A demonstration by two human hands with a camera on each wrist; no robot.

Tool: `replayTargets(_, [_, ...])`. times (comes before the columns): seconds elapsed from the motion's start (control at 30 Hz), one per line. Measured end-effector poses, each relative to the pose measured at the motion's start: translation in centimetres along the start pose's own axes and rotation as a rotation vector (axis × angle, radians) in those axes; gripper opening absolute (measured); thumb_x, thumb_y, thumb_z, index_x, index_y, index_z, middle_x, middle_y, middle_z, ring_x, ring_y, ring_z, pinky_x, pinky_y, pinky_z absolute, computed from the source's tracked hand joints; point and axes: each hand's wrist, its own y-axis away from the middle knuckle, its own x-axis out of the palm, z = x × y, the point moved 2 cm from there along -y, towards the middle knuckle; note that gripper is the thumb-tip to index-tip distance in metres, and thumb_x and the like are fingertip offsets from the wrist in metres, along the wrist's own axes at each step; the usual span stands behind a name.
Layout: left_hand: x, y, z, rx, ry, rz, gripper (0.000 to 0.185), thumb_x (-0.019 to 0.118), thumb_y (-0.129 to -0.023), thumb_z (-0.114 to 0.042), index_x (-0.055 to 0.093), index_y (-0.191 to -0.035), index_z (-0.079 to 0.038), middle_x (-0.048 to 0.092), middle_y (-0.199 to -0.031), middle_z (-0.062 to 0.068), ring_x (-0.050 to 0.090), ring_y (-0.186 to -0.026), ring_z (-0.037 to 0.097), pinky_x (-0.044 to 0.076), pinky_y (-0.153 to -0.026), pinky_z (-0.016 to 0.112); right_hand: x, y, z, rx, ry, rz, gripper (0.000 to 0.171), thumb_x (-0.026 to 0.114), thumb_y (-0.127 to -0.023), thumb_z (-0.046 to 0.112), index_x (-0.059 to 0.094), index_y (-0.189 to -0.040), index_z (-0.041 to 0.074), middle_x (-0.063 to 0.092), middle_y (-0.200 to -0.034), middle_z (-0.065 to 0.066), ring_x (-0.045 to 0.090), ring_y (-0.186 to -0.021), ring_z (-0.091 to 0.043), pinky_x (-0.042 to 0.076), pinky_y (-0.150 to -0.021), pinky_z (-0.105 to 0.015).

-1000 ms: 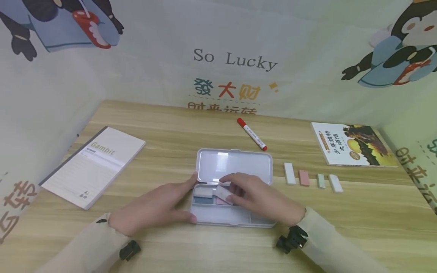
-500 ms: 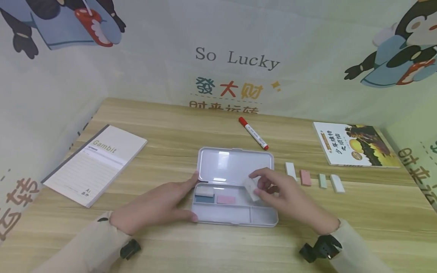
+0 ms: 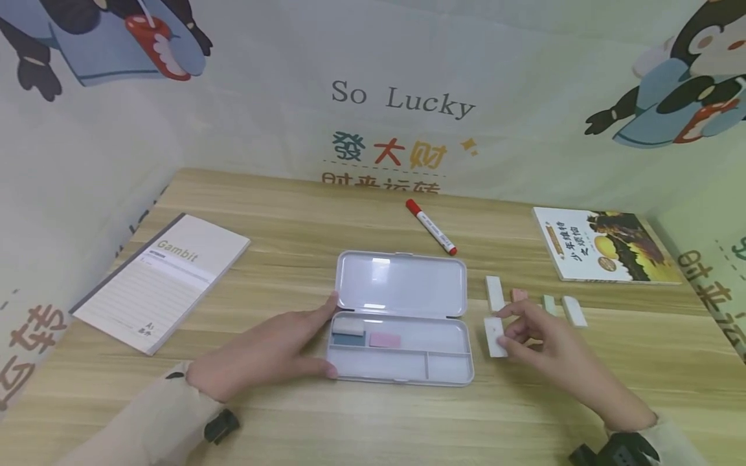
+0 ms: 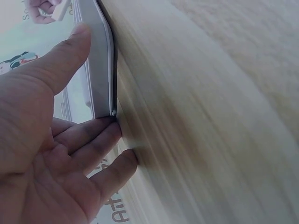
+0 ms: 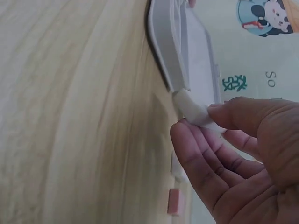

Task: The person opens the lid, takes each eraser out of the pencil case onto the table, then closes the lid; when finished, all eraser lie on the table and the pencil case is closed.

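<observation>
Nearest: two light sleeves [image 3: 146, 421], each with a black wrist unit [image 3: 221, 426]. Left hand [image 3: 262, 349] braces the left end of the open pencil case [image 3: 373, 367], thumb at the front corner, fingers spread apart from it and touching near the hinge. Right hand [image 3: 550, 343] has thumb and fingers clamped on a white eraser [image 3: 493, 336], just right of the case; can't tell if it touches the bench [image 3: 361, 427].

Case base: front row split by a divider, bare inside. Rear row has a blue eraser [image 3: 348, 340] at the left end with a smaller white block [image 3: 348, 327] at its rear edge (stacked or beside, can't tell), then a pink eraser [image 3: 386, 340]. Lid [image 3: 402, 283] folded back away from the person.

Beyond the right hand, a row: tall white eraser [image 3: 495, 293], darker pink eraser [image 3: 520, 295] partly hidden, green eraser [image 3: 549, 304], end white eraser [image 3: 574, 311].

Farther: Gambit notebook [image 3: 163, 285] left, illustrated book [image 3: 606, 246] right, red-capped marker [image 3: 431, 226] behind the lid. Printed cloth [image 3: 262, 84] at the back, "So Lucky".
</observation>
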Motion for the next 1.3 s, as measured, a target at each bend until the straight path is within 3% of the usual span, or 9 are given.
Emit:
replayTargets(0.2, [0.1,0.0,0.0,-0.005,0.001,0.002,0.106,0.080,-0.090,-0.046,0.024,-0.163,0.005,0.052,-0.155,0.028,0.058,-0.140,0.041,0.047,-0.120,0.053,-0.5,0.8,-1.4,0.085,-0.020,0.036,0.033,0.074,-0.090,-0.010,0.060,-0.120,-0.006,0.072,-0.082,-0.004,0.064,-0.071,0.004,0.061,-0.058,-0.020])
replayTargets(0.57, [-0.1,0.1,0.0,-0.010,-0.021,-0.004,0.106,0.080,-0.089,-0.047,0.024,-0.164,0.004,0.055,-0.152,0.028,0.060,-0.138,0.040,0.049,-0.118,0.053,-0.6,0.9,-2.0,0.107,0.070,0.033,0.031,0.076,-0.090,-0.004,0.063,-0.118,-0.004,0.069,-0.082,0.000,0.059,-0.071,0.006,0.056,-0.058,-0.020])
replayTargets(0.9, [-0.1,0.0,0.0,-0.007,-0.017,-0.001,0.106,0.080,-0.089,-0.047,0.024,-0.164,0.004,0.055,-0.153,0.028,0.060,-0.138,0.040,0.048,-0.118,0.053,-0.5,0.7,-2.0,0.200,0.075,0.079,0.027,0.076,-0.091,0.000,0.068,-0.116,-0.008,0.070,-0.086,-0.003,0.059,-0.073,0.005,0.058,-0.060,-0.020])
replayTargets(1.3, [-0.1,-0.1,-0.1,-0.011,-0.020,0.005,0.107,0.079,-0.089,-0.050,0.024,-0.164,0.005,0.054,-0.152,0.029,0.060,-0.137,0.041,0.048,-0.118,0.054,-0.2,0.5,-2.0,0.230,0.032,0.138,0.030,0.074,-0.094,0.002,0.067,-0.119,-0.013,0.071,-0.083,-0.003,0.062,-0.066,0.002,0.059,-0.057,-0.022])
